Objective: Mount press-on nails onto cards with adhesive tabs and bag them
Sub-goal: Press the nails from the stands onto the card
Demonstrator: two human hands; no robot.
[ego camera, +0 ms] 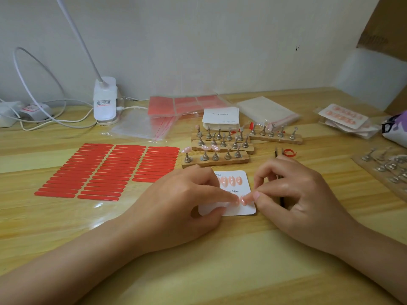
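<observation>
Right hand: the right hand (pixel 295 194) is pinching a pink press-on nail (pixel 243 198) between thumb and forefinger at the card's lower row, while dark tweezers (pixel 280 190) are tucked under its curled fingers.
Left hand: the left hand (pixel 187 194) is resting on the card (pixel 242 188), its straight fingertip pressing a neighbouring nail flat.
Card: it is lying centre frame on the wooden table (pixel 198 260), four nails sitting in its upper row.
Handling: the nail is looking tiny, light, glossy and slippery, likely to flick away; holding it by its side edges seems safest, then pressing on the crown.
Stands: wooden nail stands (pixel 215 159) are sitting just above the card, a few pink nails left on their pegs.
Adhesive: red adhesive tabs (pixel 105 170) are lying on a sheet at centre left.
Bags: clear bags (pixel 141 126) are lying further up, beside a stack of blank cards (pixel 220 117).
Finished sets: bagged cards (pixel 343 119) are piling at upper right.
</observation>
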